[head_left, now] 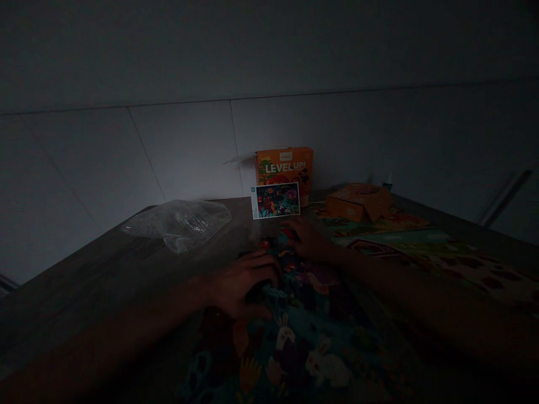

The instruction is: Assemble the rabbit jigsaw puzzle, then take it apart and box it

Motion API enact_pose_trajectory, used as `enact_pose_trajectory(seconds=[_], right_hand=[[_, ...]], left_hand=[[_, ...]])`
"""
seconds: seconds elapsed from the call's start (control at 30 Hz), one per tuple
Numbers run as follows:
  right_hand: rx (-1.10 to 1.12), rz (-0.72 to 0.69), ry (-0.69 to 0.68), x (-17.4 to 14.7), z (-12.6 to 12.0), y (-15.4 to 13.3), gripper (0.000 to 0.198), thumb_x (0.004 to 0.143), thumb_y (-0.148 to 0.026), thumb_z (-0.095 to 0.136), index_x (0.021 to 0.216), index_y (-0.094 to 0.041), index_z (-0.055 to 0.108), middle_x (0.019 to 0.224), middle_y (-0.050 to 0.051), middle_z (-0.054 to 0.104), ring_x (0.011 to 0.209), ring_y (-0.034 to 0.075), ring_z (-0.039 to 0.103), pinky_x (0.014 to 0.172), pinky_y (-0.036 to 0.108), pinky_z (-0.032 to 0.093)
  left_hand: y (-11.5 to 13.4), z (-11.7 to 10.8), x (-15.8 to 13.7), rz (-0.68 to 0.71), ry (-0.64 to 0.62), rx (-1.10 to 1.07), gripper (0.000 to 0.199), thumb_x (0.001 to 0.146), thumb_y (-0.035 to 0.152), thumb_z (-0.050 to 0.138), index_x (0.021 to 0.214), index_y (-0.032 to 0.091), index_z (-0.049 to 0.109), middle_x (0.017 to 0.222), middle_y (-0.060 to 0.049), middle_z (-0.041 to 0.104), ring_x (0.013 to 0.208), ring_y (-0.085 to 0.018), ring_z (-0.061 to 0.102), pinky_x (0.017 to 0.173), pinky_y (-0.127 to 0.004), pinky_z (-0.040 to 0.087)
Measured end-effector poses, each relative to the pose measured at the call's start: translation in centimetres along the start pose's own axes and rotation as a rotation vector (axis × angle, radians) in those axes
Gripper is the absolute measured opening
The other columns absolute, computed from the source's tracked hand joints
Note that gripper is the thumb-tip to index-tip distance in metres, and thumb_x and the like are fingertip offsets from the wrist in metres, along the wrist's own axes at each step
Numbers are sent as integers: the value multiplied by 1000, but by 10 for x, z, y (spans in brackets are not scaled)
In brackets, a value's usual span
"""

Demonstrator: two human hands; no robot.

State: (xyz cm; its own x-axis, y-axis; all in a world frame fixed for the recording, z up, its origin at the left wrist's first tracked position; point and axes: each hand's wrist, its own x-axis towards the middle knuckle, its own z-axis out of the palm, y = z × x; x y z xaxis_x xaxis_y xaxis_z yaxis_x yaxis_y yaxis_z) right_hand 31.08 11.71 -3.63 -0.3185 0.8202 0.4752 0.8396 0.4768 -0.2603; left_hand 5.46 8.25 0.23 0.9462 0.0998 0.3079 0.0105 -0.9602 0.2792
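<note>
A dark, colourful jigsaw puzzle [290,331] with white rabbits, flowers and leaves lies on the table in front of me. My left hand [244,280] rests over its left side, fingers bent but apart, thumb spread away from them. At the puzzle's far edge, my right hand [311,240] has its fingers and thumb around a small reddish puzzle piece [288,233]; dim light blurs the grip. Just beyond stands a picture card [276,201] with a similar dark scene, leaning on an orange box [290,164] marked "LEVEL UP!".
A crumpled clear plastic bag [185,221] lies at the back left. Toward the back right, a smaller orange box [357,201] sits on lighter puzzle sheets [421,247] that extend to the right. A white wall [189,151] borders the table's far side.
</note>
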Motion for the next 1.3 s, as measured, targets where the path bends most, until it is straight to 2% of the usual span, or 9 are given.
enact_pose_trajectory(seconds=[0.13,0.27,0.43,0.6,0.77,0.87,0.97,1.1,1.3], right_hand=[[22,25,28,0,-1,0,40,80,-13,62,120,-13,59,115,13,55,106,24,55,94,35,43],[24,28,36,1,0,0,29,84,-16,58,113,-12,63,108,13,57,100,24,56,89,35,44],[33,21,36,1,-1,-1,25,85,-15,57,108,-13,64,107,12,60,99,23,57,89,34,44],[34,-4,25,0,-2,-2,22,85,-14,55,105,-13,64,106,12,63,99,22,58,89,32,43],[25,-12,16,1,-1,-1,23,84,-16,54,105,-12,63,107,12,64,99,23,58,88,33,43],[24,-13,9,1,-1,-1,24,85,-17,53,106,-12,63,107,12,65,98,23,59,87,33,43],[22,-11,4,0,-3,-3,23,86,-18,52,105,-12,63,104,12,66,95,23,59,85,33,43],[22,-1,4,0,-3,-3,23,86,-18,53,106,-13,63,105,12,66,95,23,60,86,32,43],[13,5,8,0,-1,-2,21,88,-18,52,106,-13,63,105,12,67,96,23,59,85,31,43]], left_hand=[[-9,4,-5,-155,205,-286,15,79,25,68,81,16,56,81,-3,58,72,-15,53,65,-25,44],[-23,6,-5,-205,386,-419,21,79,19,68,62,14,58,87,-6,57,82,-16,57,75,-27,45],[-33,9,-2,-294,349,-610,27,82,25,70,58,14,68,91,-9,64,87,-18,61,81,-29,48],[-37,6,-7,-326,262,-690,13,80,20,66,84,14,77,86,-8,72,79,-19,66,72,-29,51],[-34,2,-8,-333,210,-737,23,73,15,65,93,15,76,98,-9,72,93,-24,65,80,-32,50],[-31,3,-6,-372,269,-765,26,78,19,68,104,15,70,88,-6,72,79,-19,66,72,-29,50],[-31,4,-5,-381,309,-764,13,78,25,72,82,14,69,65,-2,64,61,-14,59,61,-25,47],[-33,3,-3,-381,315,-734,37,72,29,79,48,13,57,77,-7,65,75,-16,59,70,-29,47],[-38,8,-2,-488,418,-734,32,74,38,80,94,15,70,94,-6,66,85,-17,61,78,-29,49]])
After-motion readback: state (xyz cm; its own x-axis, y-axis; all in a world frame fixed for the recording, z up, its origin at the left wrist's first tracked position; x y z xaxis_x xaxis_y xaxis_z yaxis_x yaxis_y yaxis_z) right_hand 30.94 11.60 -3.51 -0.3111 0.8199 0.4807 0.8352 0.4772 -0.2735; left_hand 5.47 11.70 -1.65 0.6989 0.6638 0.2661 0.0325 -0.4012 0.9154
